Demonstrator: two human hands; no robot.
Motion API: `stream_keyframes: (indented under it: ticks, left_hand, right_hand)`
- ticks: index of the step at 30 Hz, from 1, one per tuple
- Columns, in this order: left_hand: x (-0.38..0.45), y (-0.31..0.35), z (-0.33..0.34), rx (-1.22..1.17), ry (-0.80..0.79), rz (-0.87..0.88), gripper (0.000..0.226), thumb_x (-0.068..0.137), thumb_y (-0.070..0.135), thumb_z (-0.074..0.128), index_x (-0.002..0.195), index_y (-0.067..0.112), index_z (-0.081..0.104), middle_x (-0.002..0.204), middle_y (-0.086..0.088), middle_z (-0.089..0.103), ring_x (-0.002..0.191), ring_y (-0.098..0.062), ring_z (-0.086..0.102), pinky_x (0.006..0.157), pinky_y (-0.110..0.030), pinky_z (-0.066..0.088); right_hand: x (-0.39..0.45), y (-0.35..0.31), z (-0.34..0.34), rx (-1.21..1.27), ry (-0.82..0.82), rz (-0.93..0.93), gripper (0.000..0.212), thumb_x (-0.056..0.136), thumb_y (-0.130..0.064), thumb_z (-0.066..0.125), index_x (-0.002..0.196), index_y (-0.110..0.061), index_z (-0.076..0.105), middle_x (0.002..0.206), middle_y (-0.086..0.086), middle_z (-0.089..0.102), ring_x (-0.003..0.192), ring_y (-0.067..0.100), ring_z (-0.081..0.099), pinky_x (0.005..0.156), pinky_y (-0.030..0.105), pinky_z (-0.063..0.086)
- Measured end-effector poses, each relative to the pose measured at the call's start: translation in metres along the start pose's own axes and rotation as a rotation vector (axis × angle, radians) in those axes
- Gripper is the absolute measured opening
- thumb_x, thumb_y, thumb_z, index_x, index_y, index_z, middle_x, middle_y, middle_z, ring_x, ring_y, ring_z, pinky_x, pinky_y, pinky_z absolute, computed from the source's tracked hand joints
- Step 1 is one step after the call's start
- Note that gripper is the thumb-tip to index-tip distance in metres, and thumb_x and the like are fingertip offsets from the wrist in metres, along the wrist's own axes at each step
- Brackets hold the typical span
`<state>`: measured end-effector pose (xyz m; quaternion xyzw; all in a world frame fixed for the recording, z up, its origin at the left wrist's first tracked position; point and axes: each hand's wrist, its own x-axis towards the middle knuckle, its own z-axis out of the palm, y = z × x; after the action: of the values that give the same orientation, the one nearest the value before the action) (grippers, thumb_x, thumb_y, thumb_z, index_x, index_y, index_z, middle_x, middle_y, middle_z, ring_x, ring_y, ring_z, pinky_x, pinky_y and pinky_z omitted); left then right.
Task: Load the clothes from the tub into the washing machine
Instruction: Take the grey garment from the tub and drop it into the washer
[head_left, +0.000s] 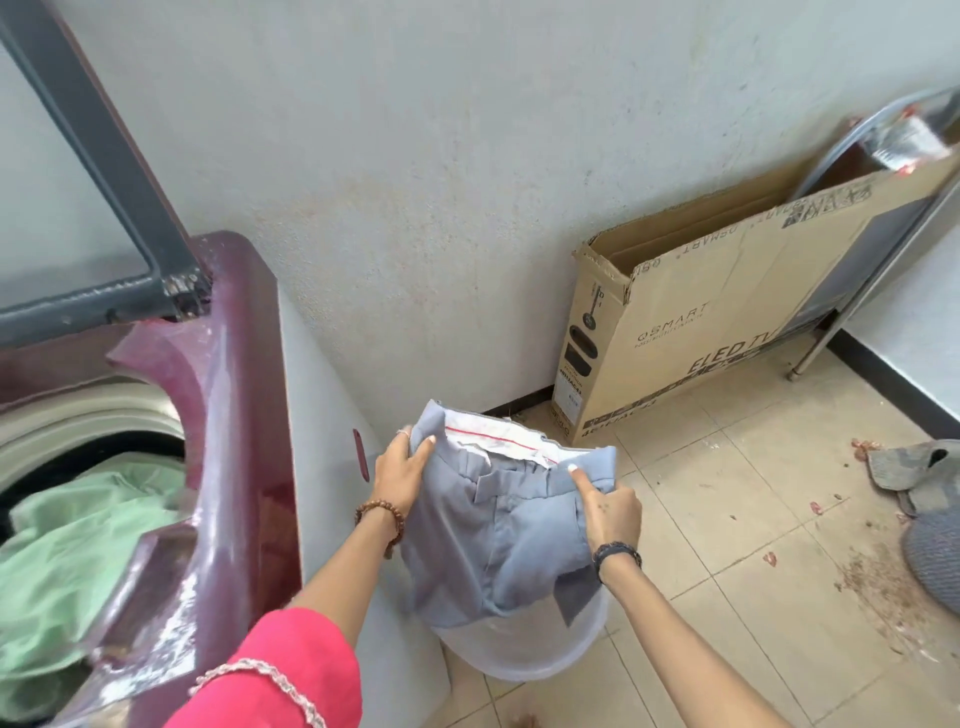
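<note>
Grey-blue trousers (498, 525), waistband uppermost with white lining and a red stripe showing, held up above the tub; position centre of view, toward 6 o'clock.
Left hand (402, 470): grips the waistband's left edge, thumb on the front of the cloth, other fingers behind it; ring on one finger, wooden bead bracelet (382, 519) at the wrist, pink sleeve (275, 675) lower down.
Right hand (610, 512): fingers curled round the right side of the waistband, thumb laid upward over the cloth; dark bracelet (618, 553) at the wrist.
Tub (524, 649): translucent plastic, on the tiled floor (727, 519) beneath the trousers, just beside the machine's white side.
Washing machine (223, 415): maroon top-loader at 9 o'clock, lid raised; green cloth (67, 551) lies in the drum.
Cardboard TV box (717, 332): at 2 o'clock, leaning against the wall.
</note>
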<state>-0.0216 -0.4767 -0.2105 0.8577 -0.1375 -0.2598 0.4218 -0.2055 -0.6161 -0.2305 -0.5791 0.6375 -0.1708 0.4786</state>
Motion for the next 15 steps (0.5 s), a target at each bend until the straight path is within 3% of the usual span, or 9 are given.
stream_keyframes:
  ticks: [2, 4, 7, 12, 15]
  left_hand:
    - [-0.009, 0.022, -0.016, 0.125, 0.037, 0.036, 0.033, 0.095, 0.029, 0.05, 0.118, 0.006, 0.056, 0.115, -0.005, 0.061, 0.113, -0.026, 0.053, 0.091, -0.034, 0.039]
    - [-0.021, 0.049, -0.031, 0.334, 0.115, 0.111, 0.035, 0.096, 0.029, 0.046, 0.126, 0.014, 0.054, 0.129, -0.01, 0.058, 0.12, -0.033, 0.051, 0.095, -0.036, 0.04]
    - [-0.04, 0.091, -0.045, 0.398, 0.2, 0.237, 0.027, 0.097, 0.032, 0.044, 0.115, 0.019, 0.058, 0.117, -0.011, 0.065, 0.109, -0.035, 0.056, 0.082, -0.036, 0.043]
    - [-0.075, 0.161, -0.082, 0.06, 0.455, 0.389, 0.023, 0.096, 0.025, 0.047, 0.111, 0.012, 0.059, 0.097, -0.018, 0.068, 0.095, -0.038, 0.061, 0.073, -0.037, 0.041]
    - [-0.094, 0.197, -0.097, 0.161, 0.433, 0.392, 0.031, 0.098, 0.029, 0.043, 0.121, 0.011, 0.051, 0.102, -0.022, 0.066, 0.096, -0.042, 0.059, 0.07, -0.037, 0.038]
  right_hand:
    - [-0.007, -0.02, -0.014, -0.041, 0.002, -0.077, 0.048, 0.084, -0.041, 0.065, 0.05, -0.016, 0.043, 0.065, 0.012, 0.055, 0.067, 0.03, 0.052, 0.062, 0.032, 0.041]
    - [-0.016, -0.046, -0.029, -0.09, -0.027, -0.175, 0.044, 0.087, -0.041, 0.06, 0.052, -0.018, 0.045, 0.071, 0.015, 0.061, 0.074, 0.033, 0.056, 0.066, 0.033, 0.041]
    - [-0.025, -0.092, -0.044, -0.165, -0.083, -0.356, 0.042, 0.089, -0.043, 0.056, 0.055, -0.019, 0.049, 0.078, 0.019, 0.066, 0.079, 0.036, 0.06, 0.065, 0.033, 0.043]
    - [-0.058, -0.165, -0.081, -0.099, -0.011, -0.661, 0.041, 0.092, -0.041, 0.052, 0.06, -0.016, 0.049, 0.066, 0.009, 0.06, 0.067, 0.03, 0.057, 0.057, 0.029, 0.037]
    - [-0.072, -0.2, -0.102, -0.339, -0.002, -0.796, 0.045, 0.094, -0.045, 0.045, 0.078, -0.006, 0.061, 0.084, 0.014, 0.067, 0.084, 0.034, 0.062, 0.071, 0.036, 0.046]
